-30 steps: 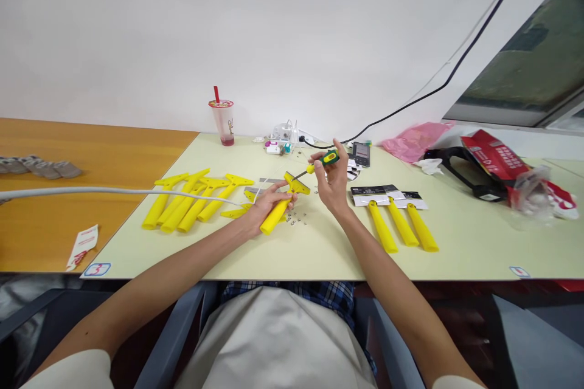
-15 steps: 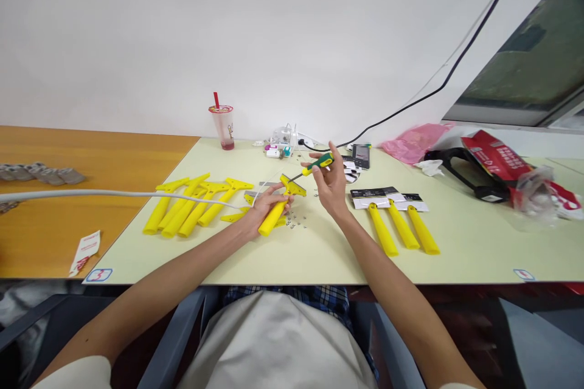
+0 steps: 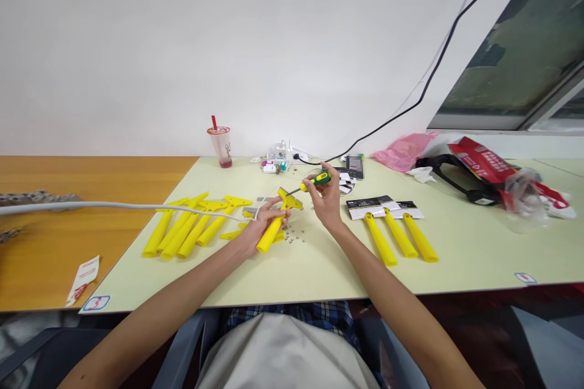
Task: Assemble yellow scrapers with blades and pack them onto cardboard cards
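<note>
My left hand (image 3: 266,223) is closed around a yellow scraper (image 3: 272,233), its wide head tilted up and its hollow handle toward me. A green and yellow screwdriver (image 3: 316,180) is gripped in my right hand (image 3: 327,202), and its shaft slants down left to the scraper's head; whether the tip sits on a screw is too small to tell. Small screws (image 3: 294,234) lie scattered on the table beside the scraper. Under and behind my left hand are loose yellow head pieces (image 3: 231,235) and a grey metal blade (image 3: 263,199), partly hidden.
Several yellow scraper handles (image 3: 196,228) lie at left. On the right are three scrapers with black-and-white packaged blades (image 3: 400,237). A drink cup (image 3: 222,147), a power strip (image 3: 280,152) and a red bag (image 3: 483,161) stand farther back. A white cable (image 3: 137,207) crosses from the left.
The head view has tilted and turned slightly, so the table sits lower in the picture. Both hands keep their grips, with the screwdriver still at the scraper's head.
</note>
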Tool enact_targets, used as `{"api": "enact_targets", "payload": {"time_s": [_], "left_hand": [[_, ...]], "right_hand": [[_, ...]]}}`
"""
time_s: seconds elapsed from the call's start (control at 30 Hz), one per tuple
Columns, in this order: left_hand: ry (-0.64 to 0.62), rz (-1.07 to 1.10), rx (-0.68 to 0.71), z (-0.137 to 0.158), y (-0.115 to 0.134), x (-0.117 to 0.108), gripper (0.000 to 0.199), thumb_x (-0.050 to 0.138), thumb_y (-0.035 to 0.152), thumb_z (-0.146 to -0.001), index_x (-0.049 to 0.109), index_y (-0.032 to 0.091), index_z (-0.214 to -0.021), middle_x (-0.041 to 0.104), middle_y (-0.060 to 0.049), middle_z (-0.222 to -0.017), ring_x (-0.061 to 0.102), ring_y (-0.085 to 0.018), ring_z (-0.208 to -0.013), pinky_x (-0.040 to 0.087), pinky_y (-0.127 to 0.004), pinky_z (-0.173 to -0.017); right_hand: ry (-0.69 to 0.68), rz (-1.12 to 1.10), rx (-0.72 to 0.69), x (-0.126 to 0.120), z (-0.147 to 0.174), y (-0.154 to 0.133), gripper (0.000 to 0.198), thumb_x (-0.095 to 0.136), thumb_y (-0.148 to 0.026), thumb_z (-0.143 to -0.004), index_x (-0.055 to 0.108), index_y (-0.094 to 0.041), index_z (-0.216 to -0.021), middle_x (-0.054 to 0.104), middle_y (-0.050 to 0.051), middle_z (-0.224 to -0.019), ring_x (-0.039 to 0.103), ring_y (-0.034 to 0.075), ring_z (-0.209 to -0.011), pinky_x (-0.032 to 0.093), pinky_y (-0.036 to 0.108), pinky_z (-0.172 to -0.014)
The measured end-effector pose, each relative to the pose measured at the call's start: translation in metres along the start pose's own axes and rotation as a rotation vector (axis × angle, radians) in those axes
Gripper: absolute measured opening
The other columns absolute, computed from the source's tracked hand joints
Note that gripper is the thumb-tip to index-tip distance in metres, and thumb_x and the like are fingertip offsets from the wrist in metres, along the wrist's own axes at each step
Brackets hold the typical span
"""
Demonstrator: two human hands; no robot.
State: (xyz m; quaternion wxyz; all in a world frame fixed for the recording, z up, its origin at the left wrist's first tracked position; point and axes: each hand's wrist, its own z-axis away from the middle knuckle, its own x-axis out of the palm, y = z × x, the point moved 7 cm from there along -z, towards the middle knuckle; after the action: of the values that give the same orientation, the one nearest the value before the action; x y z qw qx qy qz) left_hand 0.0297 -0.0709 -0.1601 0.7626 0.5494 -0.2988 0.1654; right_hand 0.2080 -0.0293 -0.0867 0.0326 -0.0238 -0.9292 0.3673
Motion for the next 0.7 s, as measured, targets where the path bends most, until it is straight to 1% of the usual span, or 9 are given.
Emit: {"api": "enact_targets", "payload": {"time_s": [0.07, 0.13, 0.2, 0.3, 0.37, 0.47, 0.53, 0.63, 0.7], "left_hand": [[0.004, -0.007, 0.002, 0.0002, -0.0003, 0.0008, 0.083, 0.089, 0.006, -0.072, 0.049, 0.019, -0.143, 0.073, -0.004, -0.089, 0.066, -0.011, -0.063, 0.052, -0.018, -0.059], [0.034, -0.006, -0.003, 0.0001, -0.0012, -0.0011, 0.086, 0.089, 0.005, -0.071, 0.047, 0.019, -0.145, 0.074, -0.006, -0.091, 0.066, -0.011, -0.064, 0.053, -0.019, -0.061], [0.051, 0.002, -0.007, -0.0001, -0.0026, -0.0032, 0.087, 0.087, 0.004, -0.071, 0.046, 0.019, -0.146, 0.075, -0.007, -0.094, 0.066, -0.011, -0.064, 0.054, -0.019, -0.062], [0.022, 0.020, -0.012, -0.0005, -0.0059, -0.0034, 0.084, 0.085, 0.004, -0.074, 0.046, 0.019, -0.148, 0.074, -0.006, -0.094, 0.066, -0.011, -0.065, 0.055, -0.020, -0.063], [-0.004, 0.037, -0.017, -0.0009, -0.0081, -0.0029, 0.083, 0.084, 0.003, -0.075, 0.048, 0.019, -0.148, 0.073, -0.005, -0.093, 0.067, -0.012, -0.067, 0.056, -0.020, -0.065], [0.001, 0.051, -0.014, -0.0015, -0.0084, -0.0039, 0.083, 0.084, 0.002, -0.075, 0.048, 0.020, -0.147, 0.074, -0.006, -0.096, 0.068, -0.012, -0.068, 0.056, -0.021, -0.066], [0.030, 0.046, -0.008, -0.0017, -0.0068, -0.0055, 0.084, 0.085, 0.003, -0.074, 0.047, 0.020, -0.147, 0.074, -0.007, -0.098, 0.067, -0.012, -0.066, 0.054, -0.020, -0.064], [0.041, 0.021, -0.008, -0.0008, -0.0047, -0.0045, 0.084, 0.086, 0.005, -0.073, 0.047, 0.020, -0.146, 0.074, -0.006, -0.097, 0.066, -0.011, -0.064, 0.053, -0.021, -0.062], [0.020, 0.012, -0.014, 0.0003, -0.0042, -0.0016, 0.083, 0.086, 0.005, -0.072, 0.048, 0.020, -0.144, 0.074, -0.006, -0.095, 0.066, -0.012, -0.064, 0.054, -0.021, -0.064]], "right_hand": [[-0.012, -0.006, -0.015, -0.0001, -0.0004, -0.0013, 0.071, 0.071, -0.051, -0.106, 0.038, -0.032, -0.166, 0.075, 0.007, -0.113, 0.076, 0.022, -0.103, 0.065, 0.039, -0.091], [-0.072, -0.040, -0.022, 0.0038, -0.0004, -0.0019, 0.073, 0.067, -0.052, -0.108, 0.033, -0.033, -0.170, 0.072, 0.011, -0.128, 0.075, 0.024, -0.113, 0.064, 0.043, -0.098], [-0.111, -0.068, -0.009, 0.0068, 0.0003, -0.0009, 0.075, 0.066, -0.053, -0.108, 0.030, -0.035, -0.171, 0.069, 0.012, -0.135, 0.076, 0.023, -0.111, 0.064, 0.044, -0.100], [-0.069, -0.025, 0.001, 0.0042, 0.0005, 0.0004, 0.077, 0.073, -0.051, -0.105, 0.035, -0.036, -0.170, 0.072, 0.007, -0.118, 0.075, 0.021, -0.097, 0.066, 0.041, -0.093], [-0.047, 0.012, -0.010, 0.0020, 0.0000, -0.0007, 0.076, 0.074, -0.050, -0.104, 0.037, -0.036, -0.169, 0.071, 0.005, -0.109, 0.073, 0.022, -0.099, 0.065, 0.040, -0.091], [-0.113, -0.034, -0.014, 0.0052, -0.0009, -0.0027, 0.072, 0.067, -0.052, -0.108, 0.034, -0.036, -0.169, 0.070, 0.010, -0.128, 0.074, 0.024, -0.112, 0.064, 0.044, -0.099], [-0.151, -0.069, 0.004, 0.0076, -0.0009, -0.0026, 0.070, 0.066, -0.052, -0.108, 0.035, -0.036, -0.168, 0.068, 0.011, -0.136, 0.076, 0.024, -0.111, 0.063, 0.045, -0.101], [-0.103, -0.013, 0.018, 0.0041, -0.0011, -0.0018, 0.069, 0.075, -0.049, -0.104, 0.043, -0.034, -0.163, 0.073, 0.006, -0.116, 0.077, 0.023, -0.098, 0.065, 0.043, -0.096], [-0.072, 0.025, -0.001, 0.0015, -0.0013, -0.0030, 0.069, 0.076, -0.049, -0.103, 0.044, -0.034, -0.162, 0.073, 0.005, -0.108, 0.074, 0.023, -0.098, 0.065, 0.043, -0.094]]}}
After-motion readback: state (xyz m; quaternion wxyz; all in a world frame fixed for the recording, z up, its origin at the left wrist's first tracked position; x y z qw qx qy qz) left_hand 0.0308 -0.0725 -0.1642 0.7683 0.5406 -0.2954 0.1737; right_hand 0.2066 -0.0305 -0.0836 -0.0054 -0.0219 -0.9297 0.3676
